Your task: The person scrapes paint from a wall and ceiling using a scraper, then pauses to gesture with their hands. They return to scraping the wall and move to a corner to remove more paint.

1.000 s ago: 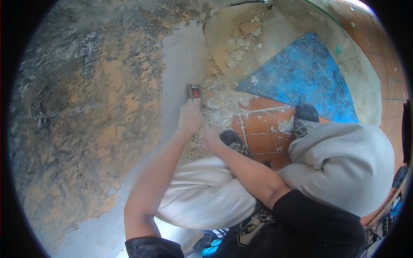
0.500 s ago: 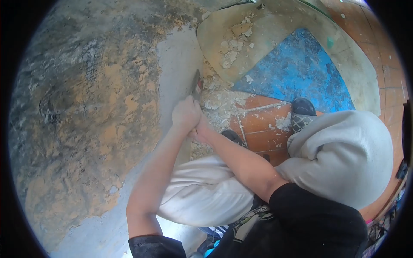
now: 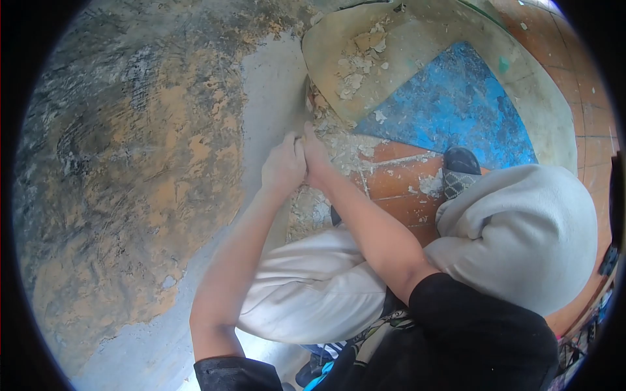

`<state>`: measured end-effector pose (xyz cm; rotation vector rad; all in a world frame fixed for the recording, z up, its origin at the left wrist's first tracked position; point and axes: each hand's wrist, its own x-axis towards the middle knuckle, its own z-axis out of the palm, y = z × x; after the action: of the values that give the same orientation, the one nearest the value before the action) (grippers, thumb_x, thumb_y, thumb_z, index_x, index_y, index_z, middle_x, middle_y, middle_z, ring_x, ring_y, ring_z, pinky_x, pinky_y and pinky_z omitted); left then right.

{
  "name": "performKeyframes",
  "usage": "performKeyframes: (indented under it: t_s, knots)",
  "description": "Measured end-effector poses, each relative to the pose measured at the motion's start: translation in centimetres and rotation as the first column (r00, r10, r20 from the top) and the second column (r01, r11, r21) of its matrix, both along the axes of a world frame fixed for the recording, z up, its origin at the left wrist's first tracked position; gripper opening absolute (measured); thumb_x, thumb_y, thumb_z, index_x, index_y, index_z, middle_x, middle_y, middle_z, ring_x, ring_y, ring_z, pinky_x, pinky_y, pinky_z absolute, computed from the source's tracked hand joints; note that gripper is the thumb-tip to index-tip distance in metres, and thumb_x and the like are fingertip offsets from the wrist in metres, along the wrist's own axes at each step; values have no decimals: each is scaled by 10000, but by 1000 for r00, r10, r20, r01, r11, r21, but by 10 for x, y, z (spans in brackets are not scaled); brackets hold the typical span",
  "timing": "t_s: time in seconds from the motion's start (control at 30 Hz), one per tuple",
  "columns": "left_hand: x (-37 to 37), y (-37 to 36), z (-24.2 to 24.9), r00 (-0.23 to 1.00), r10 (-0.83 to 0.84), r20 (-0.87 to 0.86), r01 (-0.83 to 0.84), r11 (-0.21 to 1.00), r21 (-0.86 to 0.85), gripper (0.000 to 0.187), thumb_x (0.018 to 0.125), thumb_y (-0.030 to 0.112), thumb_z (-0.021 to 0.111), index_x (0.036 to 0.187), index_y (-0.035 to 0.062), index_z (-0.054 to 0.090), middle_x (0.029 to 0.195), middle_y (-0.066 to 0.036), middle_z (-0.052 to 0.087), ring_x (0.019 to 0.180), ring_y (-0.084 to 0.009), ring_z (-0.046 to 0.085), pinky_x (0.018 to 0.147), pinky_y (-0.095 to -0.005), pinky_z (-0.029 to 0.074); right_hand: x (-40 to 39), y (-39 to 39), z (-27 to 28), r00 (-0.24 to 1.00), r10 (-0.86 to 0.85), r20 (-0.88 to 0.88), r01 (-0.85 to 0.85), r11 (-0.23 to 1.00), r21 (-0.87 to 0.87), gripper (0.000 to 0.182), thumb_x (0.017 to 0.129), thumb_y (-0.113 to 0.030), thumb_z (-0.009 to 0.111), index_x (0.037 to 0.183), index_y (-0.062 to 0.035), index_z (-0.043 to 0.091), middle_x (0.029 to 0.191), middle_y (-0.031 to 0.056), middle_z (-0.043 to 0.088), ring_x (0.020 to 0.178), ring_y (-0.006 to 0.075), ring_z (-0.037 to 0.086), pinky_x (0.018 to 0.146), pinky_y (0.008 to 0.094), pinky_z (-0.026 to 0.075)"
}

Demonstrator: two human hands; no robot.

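Note:
My left hand (image 3: 283,167) and my right hand (image 3: 317,158) are pressed together low against the wall, closed around the handle of a scraper. Its dark blade (image 3: 308,95) shows beyond my fingers, nearly edge-on, while the handle is hidden by my hands. One right finger points along the tool. To the left is the wall (image 3: 163,176), with dark, blotchy patches and orange-tan areas. A smooth grey strip (image 3: 264,98) runs along its lower part, beside my hands. Flaked scraps (image 3: 336,140) lie on the floor just right of them.
A dusty beige sheet (image 3: 541,98) and a blue sheet (image 3: 450,111) cover the far floor, with loose flakes (image 3: 358,68) on the beige one. Orange tiles (image 3: 398,212) show near my shoe (image 3: 460,161). My bent knee (image 3: 528,228) is at the right.
The scraper blade has moved up and away along the wall's base and turned more edge-on. My right hand has shifted forward beside my left, its finger now stretched along the tool.

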<state>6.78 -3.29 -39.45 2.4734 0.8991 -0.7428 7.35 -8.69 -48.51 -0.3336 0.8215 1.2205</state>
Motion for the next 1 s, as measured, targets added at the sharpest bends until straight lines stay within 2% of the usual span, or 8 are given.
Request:
performKeyframes:
  t_s: [0.07, 0.3, 0.4, 0.53, 0.6, 0.73, 0.93, 1.0]
  knots:
    - [1, 6, -2, 998, 38, 57, -36, 999, -33, 326, 953, 267, 441, 1108, 9, 564, 970, -243, 666, 948, -410, 634, 833, -487, 482, 19, -6, 8, 983, 129, 133, -121, 991, -63, 545, 988, -549, 345, 1107, -60, 552, 949, 86, 625, 871, 210, 611, 712, 374, 505]
    - [-6, 4, -1, 991, 137, 2, -135, 977, -162, 339, 953, 288, 453, 1107, 8, 566, 903, -212, 675, 920, -399, 638, 828, -471, 472, 15, -20, 20, 988, 123, 96, -126, 992, 24, 486, 991, -499, 376, 1069, -60, 569, 940, 73, 623, 784, 190, 615, 567, 351, 483]
    - [-6, 7, 6, 992, -22, 123, 20, 1000, 11, 346, 963, 290, 436, 1075, -11, 565, 933, -229, 666, 926, -417, 624, 824, -465, 468, -4, -11, 59, 991, 33, 127, -9, 983, -185, 519, 1002, -487, 348, 1083, -16, 550, 806, 67, 600, 539, 176, 544, 458, 297, 437]
    - [18, -2, 42, 920, 178, 349, -187, 982, -6, 351, 975, 270, 414, 1101, -26, 554, 963, -257, 649, 930, -430, 607, 828, -446, 470, -67, -12, 84, 571, 180, 801, 61, 964, -260, 417, 1025, -367, 369, 1056, 12, 539, 730, 74, 599, 555, 188, 568, 537, 311, 480]
    - [22, -5, 58, 875, 373, 308, -353, 928, -120, 324, 978, 220, 420, 1145, -20, 560, 991, -244, 651, 946, -356, 634, 833, -401, 483, -96, -20, 90, 627, -16, 779, 11, 1000, 12, 374, 1020, -337, 414, 1004, 14, 544, 699, 78, 594, 582, 194, 604, 559, 308, 492]
    - [19, -3, 90, 859, 416, 299, -366, 907, -209, 297, 959, 179, 478, 1167, -11, 572, 993, -187, 663, 958, -255, 646, 831, -340, 492, -95, -29, 88, 871, 69, 486, -158, 977, 145, 319, 1008, -300, 472, 946, 2, 552, 676, 78, 591, 612, 189, 630, 571, 310, 501]
    - [26, -18, 135, 762, 40, 646, -90, 995, 44, 277, 948, 201, 564, 1151, 17, 600, 1023, -148, 671, 955, -207, 651, 848, -319, 495, -25, -28, 67, 682, 123, 721, 173, 931, -322, 218, 972, -251, 543, 910, -43, 562, 640, 13, 555, 493, 98, 507, 427, 243, 383]
    - [25, -16, 142, 717, 70, 694, -117, 993, 20, 291, 952, 233, 571, 1160, 33, 604, 1044, -134, 673, 970, -210, 651, 855, -325, 495, 9, -28, 65, 712, -29, 701, 364, 870, -333, 221, 971, -261, 545, 905, -50, 539, 622, 4, 529, 451, 103, 494, 388, 233, 375]
